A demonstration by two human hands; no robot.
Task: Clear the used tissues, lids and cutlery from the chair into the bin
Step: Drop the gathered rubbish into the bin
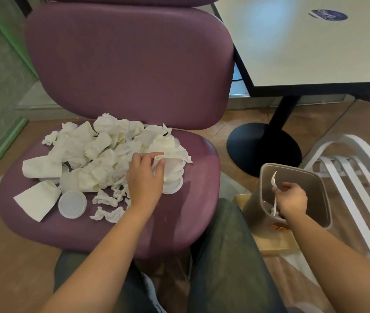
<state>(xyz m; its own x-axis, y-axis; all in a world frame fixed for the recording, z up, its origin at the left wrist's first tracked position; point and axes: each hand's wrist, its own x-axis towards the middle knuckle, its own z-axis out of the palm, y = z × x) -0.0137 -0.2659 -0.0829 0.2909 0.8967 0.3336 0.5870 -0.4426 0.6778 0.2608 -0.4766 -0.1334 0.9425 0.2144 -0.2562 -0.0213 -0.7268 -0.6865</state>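
A heap of crumpled white tissues (95,152) covers the back half of the purple chair seat (179,220). Round white lids lie among them: one lid (72,204) at the front left, a stack of lids (173,177) at the right. My left hand (144,177) rests on the right side of the heap, thumb and fingers pinched on a folded tissue (158,159). My right hand (292,201) is over the grey bin (319,188) on the floor, right of the chair, gripping white plastic cutlery (274,180) that points up and down into the bin.
A white table (315,46) on a black pedestal base (263,150) stands behind the bin. White metal chair slats (349,168) are at the right. The bin sits on a brown paper sheet (274,242). My knees (229,245) press against the seat's front edge.
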